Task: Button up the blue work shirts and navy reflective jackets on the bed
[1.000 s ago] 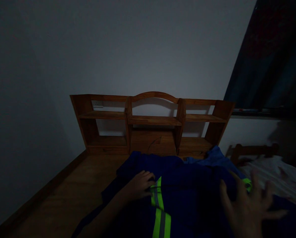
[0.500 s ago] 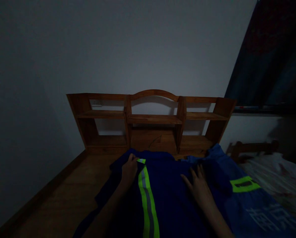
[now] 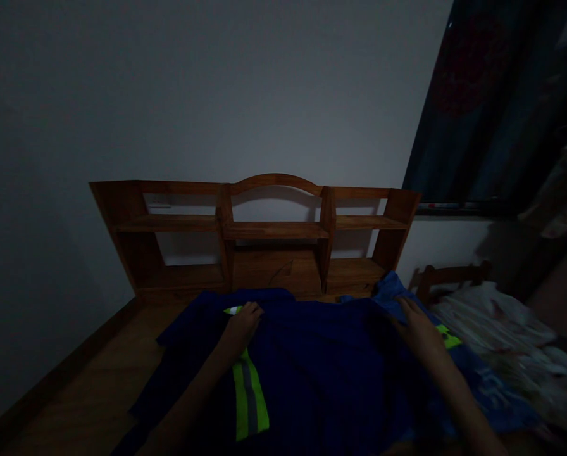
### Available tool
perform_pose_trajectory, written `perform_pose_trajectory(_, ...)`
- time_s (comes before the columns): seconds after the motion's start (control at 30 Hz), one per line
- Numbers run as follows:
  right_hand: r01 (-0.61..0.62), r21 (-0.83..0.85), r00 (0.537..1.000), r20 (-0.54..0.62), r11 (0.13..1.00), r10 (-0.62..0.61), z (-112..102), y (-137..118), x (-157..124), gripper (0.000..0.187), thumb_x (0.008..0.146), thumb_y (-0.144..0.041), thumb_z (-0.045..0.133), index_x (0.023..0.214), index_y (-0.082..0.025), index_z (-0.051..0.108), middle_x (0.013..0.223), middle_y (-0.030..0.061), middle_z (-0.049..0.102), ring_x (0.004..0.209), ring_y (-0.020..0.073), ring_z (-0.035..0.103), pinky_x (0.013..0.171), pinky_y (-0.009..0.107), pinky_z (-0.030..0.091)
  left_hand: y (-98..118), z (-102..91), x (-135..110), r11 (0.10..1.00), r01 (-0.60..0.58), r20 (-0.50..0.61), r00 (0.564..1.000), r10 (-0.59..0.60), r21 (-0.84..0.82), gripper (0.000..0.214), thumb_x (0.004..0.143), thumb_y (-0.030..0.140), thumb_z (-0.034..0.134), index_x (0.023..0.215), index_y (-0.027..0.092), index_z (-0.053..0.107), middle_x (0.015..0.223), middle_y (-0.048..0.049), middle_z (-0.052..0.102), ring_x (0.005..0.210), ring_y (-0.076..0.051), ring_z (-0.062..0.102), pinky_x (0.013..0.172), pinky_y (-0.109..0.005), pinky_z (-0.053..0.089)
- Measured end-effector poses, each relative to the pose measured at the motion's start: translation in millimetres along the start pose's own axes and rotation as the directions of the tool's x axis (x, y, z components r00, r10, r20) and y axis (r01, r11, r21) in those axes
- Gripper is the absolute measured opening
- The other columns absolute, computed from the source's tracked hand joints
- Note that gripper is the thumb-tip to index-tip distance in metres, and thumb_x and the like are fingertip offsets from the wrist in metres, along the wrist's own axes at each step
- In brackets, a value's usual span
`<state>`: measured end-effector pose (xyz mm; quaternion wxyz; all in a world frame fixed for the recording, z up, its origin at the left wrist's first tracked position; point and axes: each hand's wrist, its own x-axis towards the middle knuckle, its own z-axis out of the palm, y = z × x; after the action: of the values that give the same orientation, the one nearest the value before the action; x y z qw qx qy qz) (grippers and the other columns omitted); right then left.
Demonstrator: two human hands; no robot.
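Observation:
A dark blue work garment (image 3: pixel 312 373) with a yellow-green and grey reflective stripe (image 3: pixel 249 399) lies spread over a wooden bed platform (image 3: pixel 88 405). My left hand (image 3: pixel 243 322) rests on the garment near the top end of the stripe, its fingers curled against the cloth. My right hand (image 3: pixel 416 329) lies flat on the right part of the garment, fingers stretched out, beside a small yellow-green patch (image 3: pixel 447 335). The room is dim.
A wooden headboard with open shelves (image 3: pixel 264 231) stands against the pale wall behind the garment. To the right lie a light patterned bedding (image 3: pixel 502 348) and a low wooden rail (image 3: pixel 447 273). A dark curtain (image 3: pixel 497 101) hangs at the upper right.
The view has swung to the right. My right hand has slid from the middle of the garment to its right part. My left hand stays by the stripe's top end.

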<state>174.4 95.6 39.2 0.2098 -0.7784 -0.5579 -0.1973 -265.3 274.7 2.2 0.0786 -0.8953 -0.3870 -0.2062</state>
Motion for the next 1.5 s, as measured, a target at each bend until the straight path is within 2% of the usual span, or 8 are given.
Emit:
perform_pose_trajectory(0.23, -0.025, 0.163, 0.973, 0.232, 0.986, -0.014, 37, -46, 60, 0.015, 0.076, -0.022, 0.059, 0.089, -0.017, 0.066, 0.088, 0.0102, 0.066, 0.086, 0.0215, 0.062, 0.076, 0.027, 0.046, -20, 28.0, -12, 0.993, 0.098, -0.058, 0.993, -0.102, -0.067, 0.021, 0.091, 0.020, 0.039, 0.099, 0.020, 0.059, 0.101, -0.0058, 0.055, 0.096, -0.016, 0.054, 0.083, -0.028, 0.044)
perform_pose_trajectory(0.37, -0.177, 0.197, 0.984, 0.021, 0.964, 0.177, 17, -11, 92, 0.026, 0.085, -0.023, 0.042, 0.096, -0.014, 0.063, 0.087, 0.0122, 0.065, 0.084, 0.0215, 0.062, 0.075, 0.029, 0.045, -15, 17.1, -15, 0.989, 0.149, -0.111, 0.983, -0.146, 0.017, 0.024, 0.090, 0.015, 0.038, 0.104, 0.021, 0.057, 0.104, -0.0061, 0.054, 0.095, -0.016, 0.053, 0.075, -0.025, 0.045)
perform_pose_trajectory(0.57, -0.286, 0.304, 0.888, -0.272, 0.909, 0.370, -29, 29, 129, 0.045, 0.089, -0.033, 0.031, 0.122, -0.006, 0.048, 0.109, 0.0192, 0.057, 0.098, 0.0256, 0.056, 0.083, 0.038, 0.044, -4, 1.7, -10, 0.976, 0.162, -0.241, 0.963, -0.124, 0.145, 0.024, 0.093, 0.024, 0.036, 0.102, 0.021, 0.057, 0.104, -0.0067, 0.057, 0.092, -0.018, 0.055, 0.074, -0.029, 0.046)
perform_pose_trajectory(0.73, 0.133, 0.418, 0.882, -0.464, 0.899, 0.085, -41, -75, 94, 0.039, 0.089, -0.031, 0.039, 0.123, -0.013, 0.046, 0.119, 0.0143, 0.052, 0.108, 0.0232, 0.051, 0.094, 0.038, 0.039, 1, 8.1, -10, 0.998, -0.020, -0.241, 0.970, 0.034, 0.059, 0.026, 0.092, 0.018, 0.035, 0.110, 0.020, 0.054, 0.102, -0.0068, 0.061, 0.095, -0.018, 0.058, 0.075, -0.028, 0.049)
perform_pose_trajectory(0.83, 0.289, 0.541, 0.947, -0.285, 0.790, -0.151, -34, -170, 54, 0.031, 0.093, -0.029, 0.036, 0.119, -0.018, 0.050, 0.110, 0.0094, 0.058, 0.097, 0.0189, 0.056, 0.085, 0.030, 0.044, 5, 20.8, -13, 0.984, -0.154, -0.262, 0.957, 0.126, -0.092, 0.029, 0.093, 0.020, 0.036, 0.118, 0.022, 0.051, 0.110, -0.0059, 0.060, 0.102, -0.016, 0.057, 0.086, -0.030, 0.049)
perform_pose_trajectory(0.97, 0.389, 0.578, 0.892, -0.042, 0.717, -0.450, 5, -255, 14, 0.025, 0.091, -0.032, 0.046, 0.113, -0.022, 0.055, 0.103, 0.0048, 0.061, 0.094, 0.0168, 0.057, 0.084, 0.025, 0.042, 1, 33.8, -14, 0.941, -0.149, -0.240, 0.968, 0.076, -0.305, 0.032, 0.093, 0.024, 0.037, 0.123, 0.022, 0.047, 0.118, -0.0051, 0.058, 0.111, -0.016, 0.054, 0.094, -0.033, 0.046)
perform_pose_trajectory(1.2, 0.235, 0.696, 0.894, 0.119, 0.679, -0.431, 97, -270, -2, 0.020, 0.092, -0.034, 0.049, 0.093, -0.020, 0.064, 0.095, 0.0043, 0.063, 0.095, 0.0173, 0.057, 0.083, 0.025, 0.041, -13, 34.4, -8, 0.863, -0.029, -0.134, 0.990, -0.045, -0.504, 0.035, 0.091, 0.017, 0.033, 0.121, 0.022, 0.049, 0.122, -0.0074, 0.055, 0.116, -0.016, 0.050, 0.100, -0.035, 0.042)
perform_pose_trajectory(1.5, 0.136, 0.765, 0.927, 0.125, 0.629, -0.353, 115, -266, -3, 0.029, 0.096, -0.037, 0.040, 0.098, -0.021, 0.064, 0.099, 0.0031, 0.064, 0.092, 0.0164, 0.059, 0.083, 0.024, 0.042, -24, 31.9, -13, 0.908, -0.090, -0.069, 0.995, 0.068, -0.409, 0.071, 0.068, -0.008, 0.029, 0.131, 0.022, 0.042, 0.132, -0.0060, 0.048, 0.125, -0.015, 0.042, 0.106, -0.039, 0.036)
